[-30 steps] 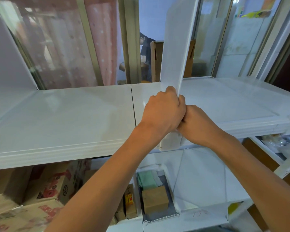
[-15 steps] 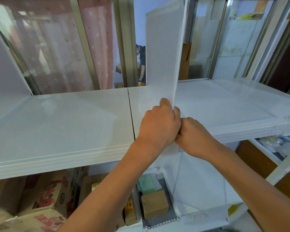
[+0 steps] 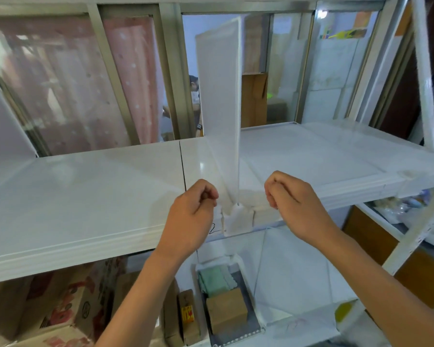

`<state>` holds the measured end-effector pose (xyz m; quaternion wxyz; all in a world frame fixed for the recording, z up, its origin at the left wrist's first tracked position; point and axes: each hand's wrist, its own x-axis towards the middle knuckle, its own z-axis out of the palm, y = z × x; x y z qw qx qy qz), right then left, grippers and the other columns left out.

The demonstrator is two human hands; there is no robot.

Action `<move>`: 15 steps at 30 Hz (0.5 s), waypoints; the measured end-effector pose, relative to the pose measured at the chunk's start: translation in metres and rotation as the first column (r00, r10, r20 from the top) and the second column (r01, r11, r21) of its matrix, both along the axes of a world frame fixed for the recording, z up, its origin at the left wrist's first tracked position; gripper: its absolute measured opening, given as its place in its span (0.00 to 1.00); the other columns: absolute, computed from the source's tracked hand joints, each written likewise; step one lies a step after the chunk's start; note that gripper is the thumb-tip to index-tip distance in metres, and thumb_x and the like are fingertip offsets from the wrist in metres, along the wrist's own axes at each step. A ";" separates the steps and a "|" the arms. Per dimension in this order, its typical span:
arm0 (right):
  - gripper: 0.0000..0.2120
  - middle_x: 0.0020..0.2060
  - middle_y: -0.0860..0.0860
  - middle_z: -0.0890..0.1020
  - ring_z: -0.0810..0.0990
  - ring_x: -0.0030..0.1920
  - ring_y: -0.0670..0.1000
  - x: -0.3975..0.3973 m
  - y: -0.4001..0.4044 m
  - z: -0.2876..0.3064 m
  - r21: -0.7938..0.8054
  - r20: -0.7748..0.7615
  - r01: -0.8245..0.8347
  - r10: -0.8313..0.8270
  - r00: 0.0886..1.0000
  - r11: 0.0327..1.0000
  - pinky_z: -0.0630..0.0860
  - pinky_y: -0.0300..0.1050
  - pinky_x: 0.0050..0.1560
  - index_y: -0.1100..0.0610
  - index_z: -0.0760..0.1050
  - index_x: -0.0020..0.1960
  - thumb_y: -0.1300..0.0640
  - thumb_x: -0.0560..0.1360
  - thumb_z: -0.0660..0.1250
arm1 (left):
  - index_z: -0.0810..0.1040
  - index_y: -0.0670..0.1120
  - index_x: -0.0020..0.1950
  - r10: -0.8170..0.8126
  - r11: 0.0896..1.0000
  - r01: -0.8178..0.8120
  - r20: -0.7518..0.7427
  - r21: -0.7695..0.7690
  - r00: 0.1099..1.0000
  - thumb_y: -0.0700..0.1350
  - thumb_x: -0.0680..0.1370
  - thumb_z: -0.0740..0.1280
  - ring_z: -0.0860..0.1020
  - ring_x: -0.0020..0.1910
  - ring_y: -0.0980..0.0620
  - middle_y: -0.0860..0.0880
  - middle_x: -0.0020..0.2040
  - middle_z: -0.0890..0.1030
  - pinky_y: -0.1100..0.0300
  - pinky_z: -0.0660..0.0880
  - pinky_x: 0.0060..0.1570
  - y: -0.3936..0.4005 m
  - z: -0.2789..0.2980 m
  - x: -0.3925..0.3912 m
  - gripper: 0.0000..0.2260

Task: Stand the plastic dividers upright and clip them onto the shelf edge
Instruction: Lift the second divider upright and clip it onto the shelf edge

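A translucent white plastic divider (image 3: 221,108) stands upright on the white shelf (image 3: 85,196), near the seam between two shelf panels. Its white clip foot (image 3: 236,219) sits over the shelf's front edge. My left hand (image 3: 191,216) hangs just left of the clip, fingers loosely curled, holding nothing. My right hand (image 3: 296,204) is just right of the divider, fingers also curled and empty. Neither hand touches the divider. Another divider (image 3: 8,121) stands at the far left edge of the view.
A white upright post (image 3: 424,71) frames the shelf on the right. Below lie cardboard boxes (image 3: 60,309), a tray with a green cloth and a brown box (image 3: 226,311), and a clear divider (image 3: 293,276) on the lower shelf. A person stands behind the glass.
Both hands were clenched together on the divider's base at the shelf edge. They have let go and moved apart to either side; the divider stands on its own.
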<state>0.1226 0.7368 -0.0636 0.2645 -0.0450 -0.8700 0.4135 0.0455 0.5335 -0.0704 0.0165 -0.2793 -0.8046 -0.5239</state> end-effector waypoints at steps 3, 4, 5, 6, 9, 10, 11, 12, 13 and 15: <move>0.03 0.38 0.46 0.78 0.75 0.40 0.48 0.006 0.015 -0.019 0.299 -0.103 0.188 -0.164 0.981 0.936 0.71 0.48 0.42 0.51 0.73 0.45 0.54 0.77 0.62 | 0.76 0.53 0.45 -0.079 0.988 0.060 -0.127 -0.143 0.989 0.39 0.78 0.64 0.74 0.33 0.52 0.50 0.36 0.78 0.56 0.73 0.35 -0.001 -0.006 0.001 0.08; 0.06 0.46 0.45 0.79 0.76 0.48 0.48 0.010 0.026 -0.024 0.404 -0.107 0.245 -0.220 0.970 0.881 0.71 0.47 0.49 0.50 0.74 0.51 0.51 0.76 0.62 | 0.77 0.53 0.45 -0.098 0.981 0.064 -0.185 -0.185 0.978 0.40 0.77 0.65 0.75 0.35 0.53 0.53 0.38 0.78 0.61 0.71 0.35 -0.002 -0.008 0.002 0.08; 0.13 0.55 0.46 0.79 0.76 0.56 0.49 0.014 0.042 -0.030 0.470 -0.079 0.266 -0.260 0.962 0.842 0.70 0.48 0.58 0.49 0.73 0.58 0.48 0.76 0.61 | 0.77 0.54 0.44 -0.106 0.977 0.056 -0.239 -0.207 0.965 0.41 0.76 0.66 0.76 0.38 0.55 0.56 0.40 0.78 0.65 0.70 0.36 -0.002 -0.009 0.002 0.07; 0.18 0.64 0.46 0.76 0.72 0.65 0.50 0.020 0.058 -0.034 0.497 -0.018 0.269 -0.300 0.954 0.825 0.67 0.50 0.66 0.48 0.71 0.65 0.45 0.77 0.59 | 0.76 0.54 0.43 -0.105 0.976 0.046 -0.276 -0.211 0.955 0.43 0.76 0.67 0.76 0.41 0.55 0.59 0.41 0.78 0.66 0.70 0.37 -0.001 -0.010 0.002 0.06; 0.26 0.76 0.45 0.65 0.57 0.78 0.47 0.042 0.096 -0.044 0.569 0.136 0.222 -0.357 0.924 0.792 0.50 0.51 0.79 0.44 0.63 0.75 0.39 0.79 0.55 | 0.74 0.56 0.43 -0.065 0.979 0.003 -0.299 -0.203 0.952 0.54 0.75 0.68 0.76 0.41 0.57 0.58 0.39 0.78 0.60 0.72 0.38 0.003 -0.012 0.002 0.04; 0.27 0.77 0.44 0.63 0.55 0.78 0.45 0.046 0.103 -0.047 0.608 0.146 0.193 -0.346 0.927 0.771 0.47 0.49 0.79 0.44 0.61 0.76 0.38 0.79 0.55 | 0.74 0.57 0.44 -0.033 0.978 -0.034 -0.315 -0.204 0.948 0.58 0.73 0.68 0.76 0.41 0.58 0.59 0.38 0.77 0.61 0.71 0.38 0.005 -0.013 0.002 0.08; 0.27 0.77 0.44 0.64 0.56 0.78 0.44 0.048 0.108 -0.049 0.642 0.137 0.175 -0.337 0.931 0.746 0.47 0.47 0.79 0.43 0.61 0.76 0.38 0.79 0.56 | 0.73 0.58 0.45 -0.002 0.974 -0.078 -0.353 -0.213 0.936 0.62 0.71 0.69 0.75 0.41 0.60 0.60 0.38 0.77 0.61 0.71 0.38 0.008 -0.014 0.003 0.11; 0.28 0.76 0.43 0.66 0.58 0.77 0.44 0.049 0.111 -0.048 0.663 0.123 0.173 -0.334 0.934 0.728 0.49 0.46 0.78 0.44 0.62 0.76 0.38 0.78 0.58 | 0.72 0.60 0.46 0.021 0.968 -0.119 -0.401 -0.222 0.916 0.63 0.70 0.70 0.75 0.40 0.60 0.62 0.39 0.76 0.61 0.72 0.39 0.011 -0.015 0.004 0.13; 0.28 0.74 0.44 0.68 0.62 0.75 0.45 0.048 0.114 -0.047 0.676 0.099 0.186 -0.339 0.936 0.713 0.53 0.45 0.76 0.45 0.64 0.75 0.39 0.77 0.59 | 0.72 0.60 0.48 0.035 0.961 -0.150 -0.436 -0.231 0.899 0.63 0.69 0.72 0.74 0.40 0.60 0.63 0.40 0.75 0.60 0.73 0.40 0.014 -0.015 0.006 0.14; 0.25 0.68 0.44 0.74 0.70 0.68 0.48 0.047 0.121 -0.043 0.713 0.027 0.223 -0.343 0.939 0.665 0.60 0.46 0.70 0.46 0.69 0.72 0.41 0.77 0.60 | 0.74 0.59 0.50 0.063 0.950 -0.200 -0.482 -0.239 0.874 0.62 0.69 0.74 0.73 0.40 0.60 0.65 0.41 0.73 0.58 0.74 0.40 0.019 -0.018 0.006 0.16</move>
